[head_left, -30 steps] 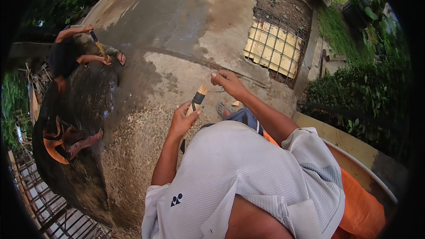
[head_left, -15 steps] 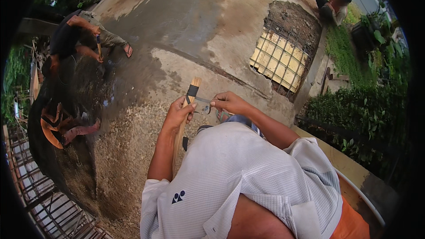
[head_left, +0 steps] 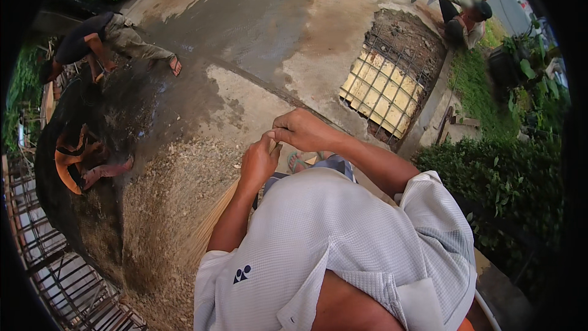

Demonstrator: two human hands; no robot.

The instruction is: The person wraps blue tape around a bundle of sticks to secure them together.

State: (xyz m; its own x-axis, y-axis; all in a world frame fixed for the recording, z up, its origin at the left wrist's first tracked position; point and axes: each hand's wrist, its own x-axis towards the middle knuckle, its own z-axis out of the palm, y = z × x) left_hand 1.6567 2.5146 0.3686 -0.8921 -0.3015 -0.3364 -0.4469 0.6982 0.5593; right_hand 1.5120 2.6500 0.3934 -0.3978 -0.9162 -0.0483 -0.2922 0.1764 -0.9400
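My left hand (head_left: 260, 162) is closed around the bound end of a stick broom (head_left: 214, 213), a bundle of thin pale sticks. The sticks fan out below, beside my left forearm. Right above it, my right hand (head_left: 301, 130) is closed, its fingertips meeting the left thumb and fingers at the top of the bundle. Whatever the right fingers pinch is hidden. The black strip around the bundle does not show between my hands now.
Gravel (head_left: 165, 196) lies to my left, where a bending person (head_left: 82, 40) and a crouching person (head_left: 79, 159) work. Wet concrete (head_left: 245, 18) spreads ahead. A pit with a rebar grid (head_left: 386, 89) lies right, near another person (head_left: 465, 24). Shrubs (head_left: 490, 178) line the right side.
My right hand has moved left and up against the left hand, over the bundle's top. The broom has turned, its sticks now fanning out. The person at left has bent lower.
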